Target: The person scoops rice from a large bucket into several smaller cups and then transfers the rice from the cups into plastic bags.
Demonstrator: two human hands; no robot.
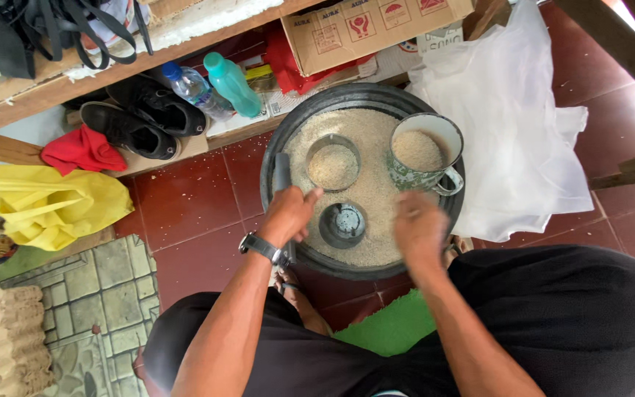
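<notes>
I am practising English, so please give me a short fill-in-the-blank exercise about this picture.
1. The black basin holds ____.
2. The enamel mug stands in the basin nearer the ____ hand.
3. The left hand wears a ____ at the wrist.
4. Left of the basin, by the shoes, lies a ____ cloth.

Missing words: rice; right; watch; red
</notes>
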